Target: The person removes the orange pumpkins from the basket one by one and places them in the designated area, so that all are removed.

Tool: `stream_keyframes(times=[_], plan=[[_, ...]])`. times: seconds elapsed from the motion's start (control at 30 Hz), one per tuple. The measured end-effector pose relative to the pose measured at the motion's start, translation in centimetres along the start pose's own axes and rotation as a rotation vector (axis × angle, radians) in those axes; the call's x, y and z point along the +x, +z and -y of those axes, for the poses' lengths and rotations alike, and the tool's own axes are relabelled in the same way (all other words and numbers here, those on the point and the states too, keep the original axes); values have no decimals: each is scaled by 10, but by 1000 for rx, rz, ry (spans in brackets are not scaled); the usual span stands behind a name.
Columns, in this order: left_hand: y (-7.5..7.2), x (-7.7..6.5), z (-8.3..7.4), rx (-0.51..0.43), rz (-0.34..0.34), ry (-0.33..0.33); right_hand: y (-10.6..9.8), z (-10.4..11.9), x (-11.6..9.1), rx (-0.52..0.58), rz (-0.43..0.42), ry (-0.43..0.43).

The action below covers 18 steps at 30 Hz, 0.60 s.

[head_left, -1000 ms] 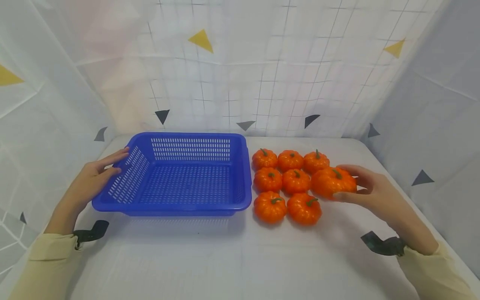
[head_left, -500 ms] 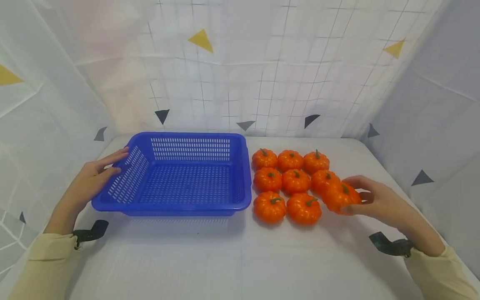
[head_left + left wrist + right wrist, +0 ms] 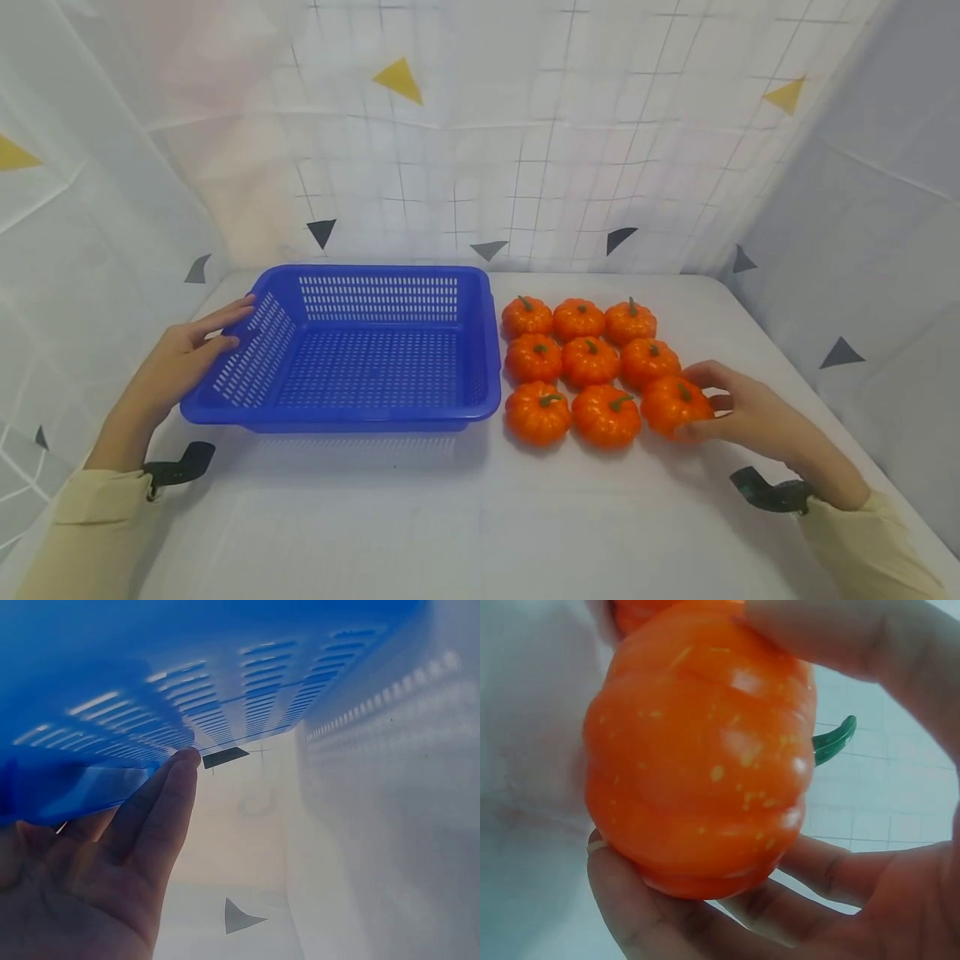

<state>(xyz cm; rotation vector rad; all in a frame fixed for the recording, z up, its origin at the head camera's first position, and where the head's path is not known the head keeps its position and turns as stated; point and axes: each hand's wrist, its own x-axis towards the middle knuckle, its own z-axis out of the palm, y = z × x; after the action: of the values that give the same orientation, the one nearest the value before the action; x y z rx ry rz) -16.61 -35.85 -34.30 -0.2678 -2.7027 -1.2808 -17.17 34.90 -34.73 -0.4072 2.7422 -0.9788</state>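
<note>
My right hand point(image 3: 750, 410) grips a small orange pumpkin point(image 3: 672, 406) with a green stem, at the right end of the front row. In the right wrist view, thumb and fingers wrap the pumpkin's point(image 3: 701, 761) opposite sides, and its stem point(image 3: 835, 740) points away toward the gridded backdrop. My left hand point(image 3: 176, 362) rests against the left rim of a blue plastic basket point(image 3: 341, 414), its fingers extended. From the left wrist, the fingertips point(image 3: 187, 755) touch the basket's slotted outer wall point(image 3: 196, 690).
Several more pumpkins point(image 3: 590, 362) stand in close rows just right of the basket, one point(image 3: 649, 363) directly behind the held pumpkin. A white cloth point(image 3: 465, 533) covers the table. White sheets with triangles point(image 3: 487, 100) hang at the back and sides.
My right hand brought the pumpkin from over the middle row's right end toward the front, then slightly left and down beside the front row. The left hand stayed on the basket.
</note>
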Motion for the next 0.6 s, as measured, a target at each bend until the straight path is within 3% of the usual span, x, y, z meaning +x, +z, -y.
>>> stream_keyframes(times=[0.37, 0.6], plan=[[0, 0, 1, 1, 9, 4, 12, -6, 2, -26, -27, -25], [-4, 0, -1, 73, 6, 9, 14, 0, 2, -79, -14, -46]])
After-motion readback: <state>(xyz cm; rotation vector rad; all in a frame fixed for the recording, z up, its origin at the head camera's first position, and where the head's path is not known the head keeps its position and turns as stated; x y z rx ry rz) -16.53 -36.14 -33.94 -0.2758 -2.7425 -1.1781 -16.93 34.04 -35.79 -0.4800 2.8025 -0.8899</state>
